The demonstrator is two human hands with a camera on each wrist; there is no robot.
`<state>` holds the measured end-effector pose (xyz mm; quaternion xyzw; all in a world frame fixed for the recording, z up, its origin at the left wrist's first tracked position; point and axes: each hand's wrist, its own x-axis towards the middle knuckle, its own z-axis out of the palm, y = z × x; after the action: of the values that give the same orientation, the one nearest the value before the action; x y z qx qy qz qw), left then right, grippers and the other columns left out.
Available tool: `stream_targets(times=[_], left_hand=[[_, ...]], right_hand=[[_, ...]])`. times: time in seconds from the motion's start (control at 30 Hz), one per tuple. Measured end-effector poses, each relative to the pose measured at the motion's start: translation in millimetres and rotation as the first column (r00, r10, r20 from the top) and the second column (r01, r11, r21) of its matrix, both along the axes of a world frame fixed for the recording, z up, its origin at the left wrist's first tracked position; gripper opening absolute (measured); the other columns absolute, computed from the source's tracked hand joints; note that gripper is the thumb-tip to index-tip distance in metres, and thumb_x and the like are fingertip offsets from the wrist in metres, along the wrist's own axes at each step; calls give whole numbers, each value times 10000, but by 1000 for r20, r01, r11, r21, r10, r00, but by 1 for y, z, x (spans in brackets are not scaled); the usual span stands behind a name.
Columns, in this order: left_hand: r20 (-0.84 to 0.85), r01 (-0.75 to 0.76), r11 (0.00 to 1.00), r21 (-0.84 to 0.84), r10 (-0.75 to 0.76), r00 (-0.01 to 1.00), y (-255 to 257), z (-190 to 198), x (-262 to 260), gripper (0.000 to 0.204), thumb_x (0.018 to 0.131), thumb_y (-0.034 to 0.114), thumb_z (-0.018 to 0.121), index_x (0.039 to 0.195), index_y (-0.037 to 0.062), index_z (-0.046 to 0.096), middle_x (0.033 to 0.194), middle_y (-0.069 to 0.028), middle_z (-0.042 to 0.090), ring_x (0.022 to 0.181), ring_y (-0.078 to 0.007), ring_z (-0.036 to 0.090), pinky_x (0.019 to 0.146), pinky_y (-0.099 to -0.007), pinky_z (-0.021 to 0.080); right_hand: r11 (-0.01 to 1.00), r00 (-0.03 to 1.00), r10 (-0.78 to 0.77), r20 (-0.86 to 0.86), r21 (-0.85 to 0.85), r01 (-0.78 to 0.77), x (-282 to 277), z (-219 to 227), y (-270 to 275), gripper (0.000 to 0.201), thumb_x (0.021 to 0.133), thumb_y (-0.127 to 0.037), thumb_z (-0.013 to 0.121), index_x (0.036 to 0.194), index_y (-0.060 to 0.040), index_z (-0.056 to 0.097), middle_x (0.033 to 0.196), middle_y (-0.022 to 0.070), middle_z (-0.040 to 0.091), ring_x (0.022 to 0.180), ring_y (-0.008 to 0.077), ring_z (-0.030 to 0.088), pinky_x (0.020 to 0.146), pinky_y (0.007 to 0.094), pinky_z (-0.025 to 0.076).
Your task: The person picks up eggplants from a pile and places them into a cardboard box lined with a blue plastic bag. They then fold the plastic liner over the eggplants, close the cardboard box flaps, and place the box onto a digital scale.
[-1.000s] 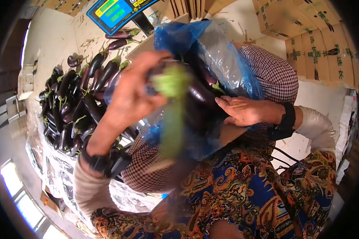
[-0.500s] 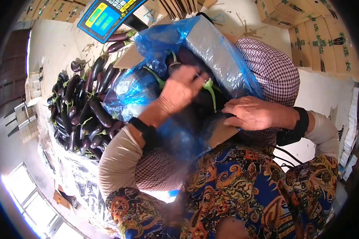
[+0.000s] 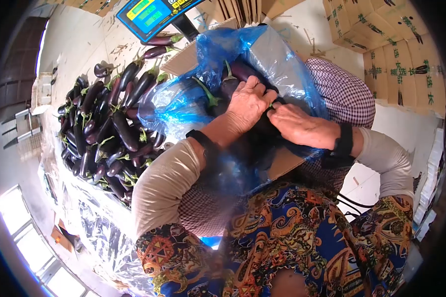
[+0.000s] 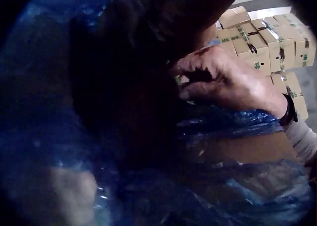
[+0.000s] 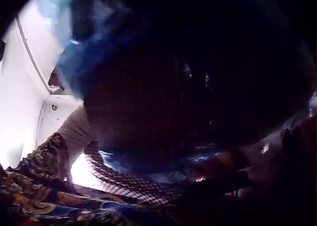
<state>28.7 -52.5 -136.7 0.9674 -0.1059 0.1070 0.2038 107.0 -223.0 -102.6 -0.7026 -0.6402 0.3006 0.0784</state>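
Head view: dark purple eggplant (image 3: 229, 88), green stem (image 3: 228, 68).

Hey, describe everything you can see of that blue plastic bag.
The blue plastic bag looks like thin, glossy, translucent film, wrinkled and gathered in folds. It lines a cardboard box, its mouth spread open and its edges draped over the box's sides. Dark purple eggplants lie inside it. The left hand and right hand are over the opening; whether they touch the film is unclear.
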Motion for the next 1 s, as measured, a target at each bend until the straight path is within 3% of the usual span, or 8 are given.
stream_targets(times=[0.2,0.3,0.5,0.6,0.67,0.8,0.9,1.0], left_hand=[[-34,-38,998,52,40,999,0,-2,4,261,676,98,661,934,133,631,837,-62,579,946,-276,535,814,-379,480],[-111,-15,1000,-26,12,994,15,-4,7,282,681,90,677,958,125,639,872,-72,599,952,-288,538,835,-381,472],[-218,35,997,-72,-50,975,17,31,-18,332,711,83,700,1039,64,647,972,-119,630,977,-329,564,840,-410,482],[-296,-37,996,-83,11,955,39,76,-34,333,725,100,710,1049,68,644,985,-126,629,975,-333,577,856,-411,476],[-244,-121,992,-46,107,964,62,100,-43,292,749,90,710,1032,57,647,953,-134,632,941,-342,601,842,-412,488],[-75,-405,899,-168,398,914,118,116,-71,219,770,88,726,963,25,644,921,-137,639,887,-342,632,792,-404,510],[-91,-627,779,-25,623,777,144,97,-92,302,730,181,783,948,37,633,943,-152,631,898,-344,628,809,-425,499],[-24,-684,728,32,685,728,153,61,-106,356,737,257,787,989,48,645,952,-174,631,903,-355,625,822,-436,495]], right_hand=[[960,997,74,32,268,-80,1,13,16,83,792,-8,531,874,-16,542,908,157,530,889,320,526,805,393,430],[955,983,179,46,-248,-163,2,22,33,56,817,-23,501,857,-29,540,915,159,514,878,309,513,798,384,423],[944,972,181,148,250,-214,4,34,16,96,822,-50,506,916,-49,486,941,121,479,889,296,479,812,372,384],[973,994,-58,96,-216,77,5,102,44,267,841,-76,607,1100,-35,555,887,90,538,867,280,517,778,378,408],[745,995,-46,84,667,-23,34,68,19,284,859,-110,642,1129,-41,585,881,100,607,792,286,564,693,387,442],[907,934,-341,-110,222,358,65,93,47,292,833,-130,660,1071,29,600,1056,213,602,907,388,586,752,430,474],[720,955,-277,-104,636,278,81,56,60,391,843,-188,667,1141,44,565,1113,232,574,1014,404,561,818,421,474],[749,950,-311,-5,614,248,84,57,86,442,846,-206,671,1188,38,533,1144,241,570,1053,410,559,860,422,474]])
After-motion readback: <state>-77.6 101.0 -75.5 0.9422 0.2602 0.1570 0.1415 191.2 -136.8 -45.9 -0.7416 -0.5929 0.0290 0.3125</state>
